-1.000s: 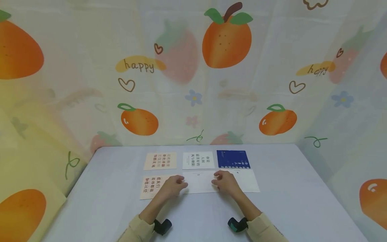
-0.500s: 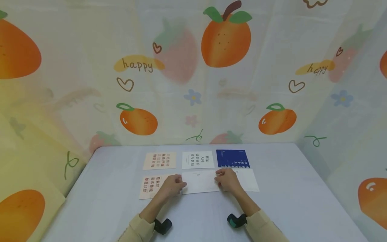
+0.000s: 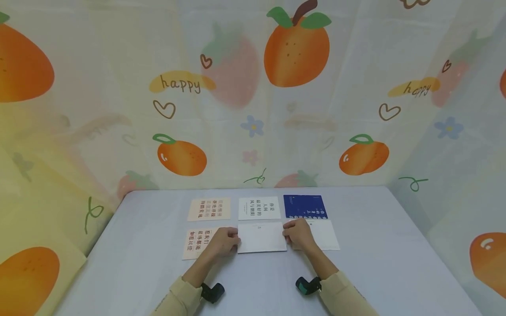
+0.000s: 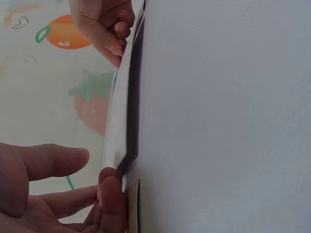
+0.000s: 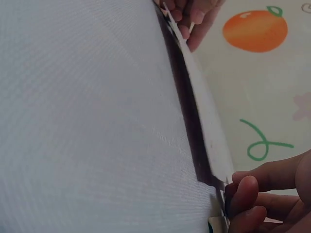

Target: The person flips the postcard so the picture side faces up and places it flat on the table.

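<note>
A white card (image 3: 262, 237) with a small printed mark near its top edge lies face-on in the middle of the front row. My left hand (image 3: 224, 241) holds its left end between the fingers, with one finger raised in the left wrist view. At the right end, my right hand (image 3: 299, 233) pinches the edge. Both wrist views show a dark strip beneath the card's near edge, so that edge is slightly off the table. A peach card (image 3: 194, 244) is partly hidden by my left hand, and another white card (image 3: 325, 235) by my right.
Behind stand in a row a peach card (image 3: 208, 209) with red print, a white card (image 3: 258, 208) with dark print and a blue card (image 3: 304, 206). All lie flat on the white-covered table (image 3: 379, 263). A fruit-patterned curtain (image 3: 300, 149) encloses the back and sides.
Both hands have closed in on the middle white card's ends, the right moving slightly rightward. The card's near edge now stands out more clearly. The other cards have stayed put.
</note>
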A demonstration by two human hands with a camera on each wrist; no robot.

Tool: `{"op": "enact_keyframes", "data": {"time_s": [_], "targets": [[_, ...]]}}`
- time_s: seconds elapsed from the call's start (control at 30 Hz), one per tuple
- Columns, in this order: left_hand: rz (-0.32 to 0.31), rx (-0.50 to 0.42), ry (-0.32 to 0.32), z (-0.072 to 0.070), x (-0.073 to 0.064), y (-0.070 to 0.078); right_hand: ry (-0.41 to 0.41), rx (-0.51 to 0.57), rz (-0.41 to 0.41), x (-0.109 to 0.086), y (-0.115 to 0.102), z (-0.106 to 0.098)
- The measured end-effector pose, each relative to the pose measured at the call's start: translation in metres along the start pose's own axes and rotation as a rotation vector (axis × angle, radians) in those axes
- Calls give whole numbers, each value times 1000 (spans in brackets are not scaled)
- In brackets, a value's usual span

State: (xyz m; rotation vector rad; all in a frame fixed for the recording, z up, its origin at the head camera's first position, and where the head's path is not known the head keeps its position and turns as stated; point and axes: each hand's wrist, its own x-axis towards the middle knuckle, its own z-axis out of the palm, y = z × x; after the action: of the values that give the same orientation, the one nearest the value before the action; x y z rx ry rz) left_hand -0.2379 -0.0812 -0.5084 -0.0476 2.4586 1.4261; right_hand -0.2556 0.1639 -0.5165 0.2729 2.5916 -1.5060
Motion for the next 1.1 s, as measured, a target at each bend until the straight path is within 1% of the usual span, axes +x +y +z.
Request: {"op": "enact_keyframes", "data": {"time_s": [0.07,0.17,0.3,0.47,0.73,0.9,0.97,1.1], "targets": [[5,14,15,-1,0,0,3,12,6,0,0,0],[-4,4,26,-1,0,1,7,31,5,-1,-1,-1],[-22,-44,30,-2,0,2,19,46,2,-3,-2,-2],[-25,-112,50,-4,-1,3,46,104,15,-4,-4,-5],[-37,-150,113,-7,-4,3,71,154,15,-9,-6,-7],[-27,-177,152,-6,-4,3,78,174,4,-11,-6,-8],[-13,-171,163,-6,-4,3,82,181,-2,-12,-6,-9],[-6,-167,185,-6,-4,4,86,204,-2,-12,-6,-11]]}}
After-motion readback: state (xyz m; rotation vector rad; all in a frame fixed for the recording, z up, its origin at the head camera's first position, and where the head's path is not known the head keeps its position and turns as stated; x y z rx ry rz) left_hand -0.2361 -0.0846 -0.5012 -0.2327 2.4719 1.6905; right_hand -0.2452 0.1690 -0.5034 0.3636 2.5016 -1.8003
